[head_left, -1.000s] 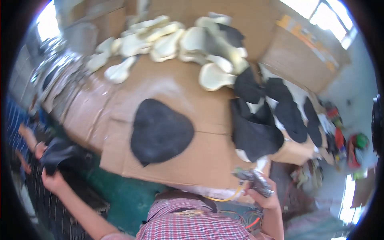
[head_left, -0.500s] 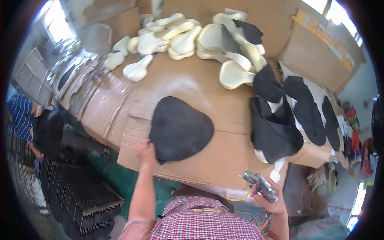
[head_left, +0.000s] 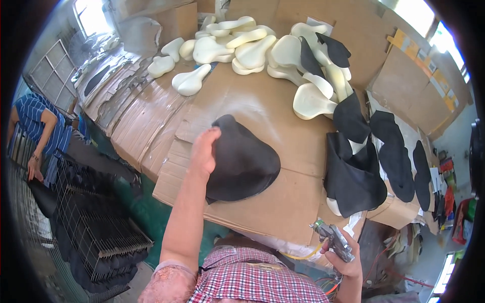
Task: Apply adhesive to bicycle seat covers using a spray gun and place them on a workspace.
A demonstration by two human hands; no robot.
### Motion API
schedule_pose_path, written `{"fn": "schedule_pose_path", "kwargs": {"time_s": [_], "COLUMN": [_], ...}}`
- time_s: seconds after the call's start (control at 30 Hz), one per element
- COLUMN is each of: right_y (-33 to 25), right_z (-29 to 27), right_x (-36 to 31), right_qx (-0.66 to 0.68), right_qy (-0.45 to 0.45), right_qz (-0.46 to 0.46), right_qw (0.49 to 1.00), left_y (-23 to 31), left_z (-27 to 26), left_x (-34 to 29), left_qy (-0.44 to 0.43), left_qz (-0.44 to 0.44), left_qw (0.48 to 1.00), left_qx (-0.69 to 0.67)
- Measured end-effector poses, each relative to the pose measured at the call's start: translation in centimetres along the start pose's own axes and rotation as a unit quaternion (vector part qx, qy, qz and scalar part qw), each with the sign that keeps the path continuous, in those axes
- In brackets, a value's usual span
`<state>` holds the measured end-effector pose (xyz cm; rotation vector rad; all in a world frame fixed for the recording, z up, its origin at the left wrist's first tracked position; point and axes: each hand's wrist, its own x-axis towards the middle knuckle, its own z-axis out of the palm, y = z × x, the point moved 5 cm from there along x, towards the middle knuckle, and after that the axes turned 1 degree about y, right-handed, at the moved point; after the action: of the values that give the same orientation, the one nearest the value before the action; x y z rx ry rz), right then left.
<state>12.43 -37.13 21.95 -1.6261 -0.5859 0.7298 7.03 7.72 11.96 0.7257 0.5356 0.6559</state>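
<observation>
A black saddle cover (head_left: 242, 164) lies on the cardboard-topped table in front of me, its left side curled up a little. My left hand (head_left: 204, 151) is closed at that left edge, near the cover's far end, with the fingertips partly hidden. Down at the table's near right edge, my right hand (head_left: 345, 256) grips a metal spray gun (head_left: 333, 240). A yellow hose (head_left: 299, 256) runs beside the gun, whose nozzle points leftward over the table edge.
Several cream foam saddle pads (head_left: 250, 50) are heaped at the back. More black covers (head_left: 353, 174) lie at the right, one draped over a pad. At the left a person in a striped shirt (head_left: 43, 118) bends by a wire rack (head_left: 108, 227) holding black pieces.
My left hand has slid away from me along the cover's left edge, which now curls up. The view has shifted, and the person at the left leans further in.
</observation>
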Motion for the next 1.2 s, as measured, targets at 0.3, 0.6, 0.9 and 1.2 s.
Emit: {"fn": "schedule_pose_path", "kwargs": {"time_s": [0.3,0.6,0.9,1.2], "right_y": [-0.2,-4.2,-3.8,-3.3], "right_z": [1.4,-1.0,4.9,0.1], "right_x": [-0.2,-2.1,1.2,-0.3], "right_qx": [0.048,-0.031,0.065,-0.025], "right_qy": [-0.08,0.057,-0.024,0.092], "right_qz": [0.041,0.045,0.038,0.004], "right_qw": [0.995,0.997,0.997,0.995], "left_y": [14.9,20.1,19.8,21.7], "left_z": [1.1,-14.1,-20.1,-20.8], "left_x": [-7.1,-14.2,-18.2,-19.9], "left_qy": [-0.024,0.097,0.187,0.252], "left_qz": [0.184,0.284,0.3,0.312], "left_qw": [0.981,0.953,0.934,0.915], "left_qx": [-0.053,-0.047,-0.048,-0.05]}}
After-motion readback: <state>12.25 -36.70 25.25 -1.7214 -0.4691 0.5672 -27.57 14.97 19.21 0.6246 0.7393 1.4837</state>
